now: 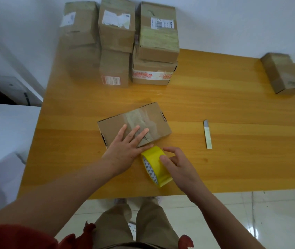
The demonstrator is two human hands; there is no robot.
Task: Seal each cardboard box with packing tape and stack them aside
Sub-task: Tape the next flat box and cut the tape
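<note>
Labels on stacked boxes (118, 33), upper frame, are illegible. The centre box (143, 114) is pressed by the flat left hand (123, 151); the tape roll (154, 166) is apparently gripped by the right hand (179, 168).

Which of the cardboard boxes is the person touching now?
The flat box mid-table, under the left hand; the stacked boxes at the back and the lone box at right lie untouched.

home packing spot: wooden table (215, 108), labelled parcels (119, 40), tiled floor (269, 212)
</note>
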